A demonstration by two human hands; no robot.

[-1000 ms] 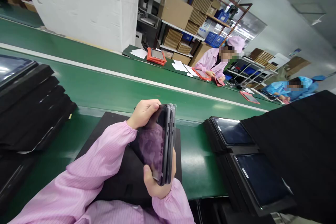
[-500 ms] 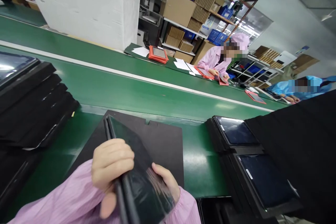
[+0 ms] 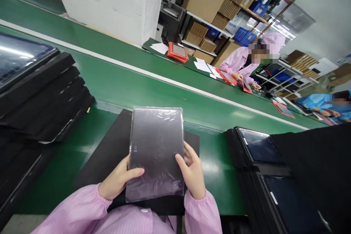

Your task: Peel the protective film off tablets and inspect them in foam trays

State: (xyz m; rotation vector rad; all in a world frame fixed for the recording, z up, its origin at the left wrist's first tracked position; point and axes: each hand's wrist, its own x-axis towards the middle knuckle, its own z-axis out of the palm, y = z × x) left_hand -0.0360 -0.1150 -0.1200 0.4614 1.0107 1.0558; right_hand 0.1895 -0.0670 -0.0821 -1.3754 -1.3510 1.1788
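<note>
Dark grey and flat, a rectangular tablet [image 3: 156, 142] in a clear plastic sleeve [image 3: 167, 112] is held between the person's left grip [image 3: 117, 178] and right grip [image 3: 193, 172], its back facing up. Each grip pinches a long side toward the lower half, thumb over the back, the other fingers at the edge or hidden beneath. Under and beyond the grips, a black rectangular board [image 3: 106, 150] lies on the glossy green tabletop [image 3: 216, 153]; whether the tablet touches it, or anything is stacked beneath the tablet, cannot be told.

The likeliest trouble is a slip: the sleeve looks slick and loose, so uneven thumb pressure could let the tablet slide within it and fall. Squeezing harder could crease the film instead.

As for containers, the sleeve encloses the tablet. Right of the right grip, a black foam-like tray [image 3: 238, 150] holds a dark-screened tablet [image 3: 263, 146], and a nearer black tray [image 3: 260, 194] holds another dark screen [image 3: 293, 201]. Left of the left grip, a tall stack of black trays [image 3: 55, 84] carries a glossy-screened device [image 3: 24, 58]. Far beyond the grips stands a blue plastic crate [image 3: 244, 37], its contents unclear.
</note>
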